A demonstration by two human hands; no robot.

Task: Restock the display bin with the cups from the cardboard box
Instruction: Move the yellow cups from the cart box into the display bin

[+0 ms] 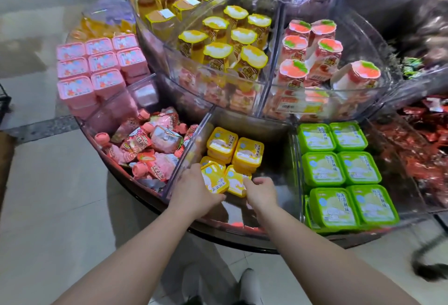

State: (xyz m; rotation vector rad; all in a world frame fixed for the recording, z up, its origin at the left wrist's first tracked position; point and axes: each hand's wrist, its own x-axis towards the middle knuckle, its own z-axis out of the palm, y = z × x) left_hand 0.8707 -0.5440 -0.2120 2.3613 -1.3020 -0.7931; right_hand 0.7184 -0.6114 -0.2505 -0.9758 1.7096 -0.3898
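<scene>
**Both hands on yellow cups in the middle compartment**

At far left, pink square cups (pixel 83 71) sit stacked in their own clear compartment. Next to them, lower down, a compartment holds a loose heap of pink pouches (pixel 148 144) with round caps. Right of that heap, past a clear divider, is the display bin (pixel 278 190) compartment holding the yellow cups (pixel 236 150): two stacks stand at the back, and two more cups lie in front, tilted. The left hand (pixel 194 189) has its fingers curled around the front left yellow cup (pixel 214 179), grasping its near edge. Just beside it, the right hand (pixel 260 192) touches the front right yellow cup (pixel 236 183) with its fingertips; whether it truly grips the cup I cannot tell. Further right, green cups (pixel 339 166) fill the neighbouring compartment in neat rows. The cardboard box is out of view.
</scene>
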